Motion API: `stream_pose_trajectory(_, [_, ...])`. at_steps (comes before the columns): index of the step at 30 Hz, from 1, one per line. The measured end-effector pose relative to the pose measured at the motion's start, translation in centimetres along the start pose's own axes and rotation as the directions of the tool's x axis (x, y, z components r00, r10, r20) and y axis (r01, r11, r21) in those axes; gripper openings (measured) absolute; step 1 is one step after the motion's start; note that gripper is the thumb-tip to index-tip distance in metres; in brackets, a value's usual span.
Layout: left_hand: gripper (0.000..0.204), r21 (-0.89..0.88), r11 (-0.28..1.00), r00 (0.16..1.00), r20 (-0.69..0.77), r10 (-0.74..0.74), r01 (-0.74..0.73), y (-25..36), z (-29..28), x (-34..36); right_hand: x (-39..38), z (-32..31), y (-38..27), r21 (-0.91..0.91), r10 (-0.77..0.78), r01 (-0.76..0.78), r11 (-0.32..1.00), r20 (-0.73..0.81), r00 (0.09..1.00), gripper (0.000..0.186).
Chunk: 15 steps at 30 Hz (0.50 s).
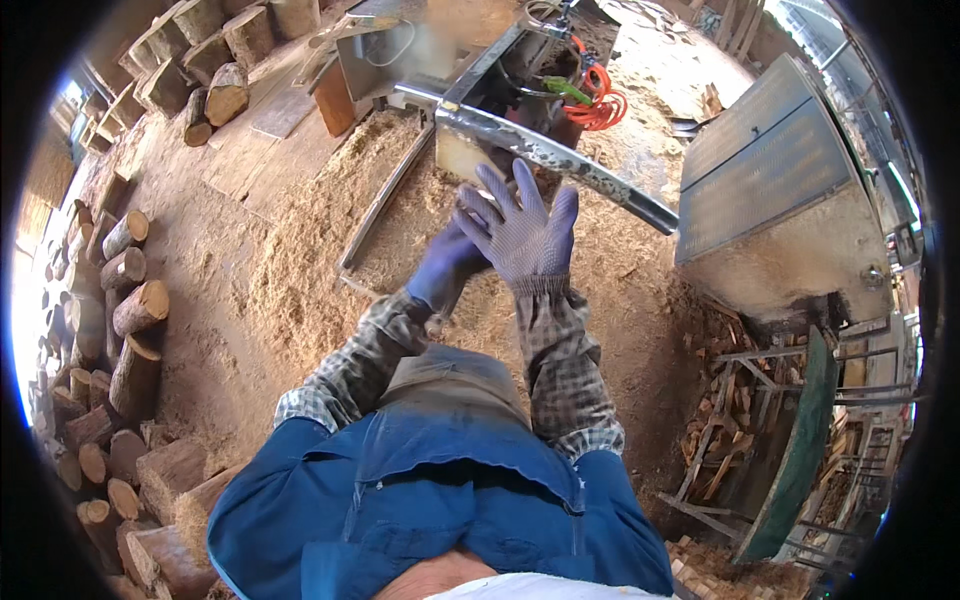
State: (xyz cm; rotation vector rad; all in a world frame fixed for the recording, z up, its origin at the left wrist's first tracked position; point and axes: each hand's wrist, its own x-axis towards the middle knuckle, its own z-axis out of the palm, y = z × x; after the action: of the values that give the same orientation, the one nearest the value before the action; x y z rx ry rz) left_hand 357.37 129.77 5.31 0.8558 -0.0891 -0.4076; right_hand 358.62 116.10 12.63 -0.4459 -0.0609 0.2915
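Both my hands wear purple gloves with checked sleeve covers below them. My right hand (527, 232) is raised with its fingers spread, in front of a dark metal bar of the machine, and holds nothing. My left hand (442, 268) is close against its left side, and its fingers are partly hidden behind the right hand. Whether they grip anything there does not show. Beyond the hands lies the worn metal bar (560, 160) of a machine, with a pale block (465, 157) under it. Sawdust (330, 215) covers the ground around a thin metal rail (385, 200).
Stacked logs (140, 307) line the left side, and more log rounds (228, 93) stand at the back left. A coiled orange hose (603, 105) hangs on the machine. To the right stand a large metal box (770, 180) and a metal rack with a green panel (795, 455).
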Motion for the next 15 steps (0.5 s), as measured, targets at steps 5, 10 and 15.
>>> stream_pose_trajectory(5, [0.034, 0.927, 0.078, 0.714, 0.225, 0.663, -0.366, 0.8, -1.8, 4.3, -0.5, -5.9, -5.6, -0.816, -0.381, 0.367, 0.447, 0.197, 0.903, 0.068])
stream_pose_trajectory(10, [0.049, 0.904, -0.265, 0.761, 0.426, 0.489, -0.336, 0.3, -1.5, 9.5, 1.0, -6.9, -13.4, -0.664, -0.472, 0.220, -0.715, 0.690, 0.548, 0.053])
stream_pose_trajectory(15, [0.038, 0.884, -0.263, 0.793, 0.463, 0.396, -0.386, -0.8, -1.2, 13.2, 1.2, -10.4, -18.9, -0.481, -0.356, -0.137, -0.866, 0.400, 0.845, 0.049])
